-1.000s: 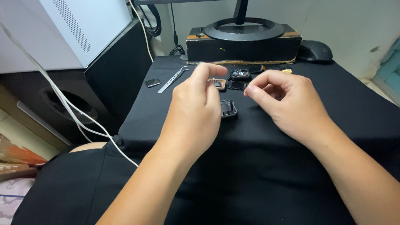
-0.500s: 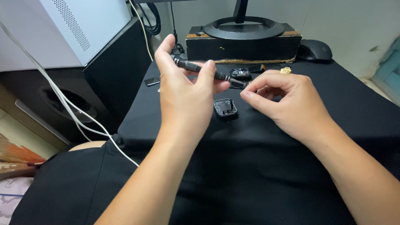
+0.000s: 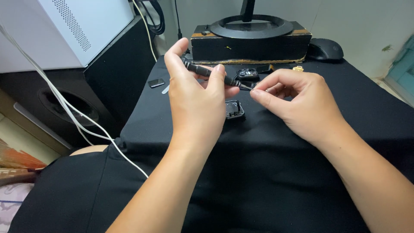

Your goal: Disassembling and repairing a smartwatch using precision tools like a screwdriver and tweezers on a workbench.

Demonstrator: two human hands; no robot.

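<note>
The screwdriver (image 3: 210, 72) is now up off the table (image 3: 267, 181), held level in the air above the small black case (image 3: 234, 109). A second ago your left hand (image 3: 194, 99) was closed over small parts with no tool in view; half a second ago it had the driver raised, and since then the tip has swung across to meet your right hand (image 3: 297, 101). So the work looks to have moved from handling parts to working at the tool's tip.

Your left hand grips the shaft between curled fingers and thumb, index finger raised past the handle end. Your right hand pinches thumb and forefinger at the tip; whether a bit or screw sits between them is too small to tell.

Behind lie another black part (image 3: 247, 73), a dark chip (image 3: 155, 83), the monitor stand (image 3: 251, 26) and a mouse (image 3: 324, 49).
</note>
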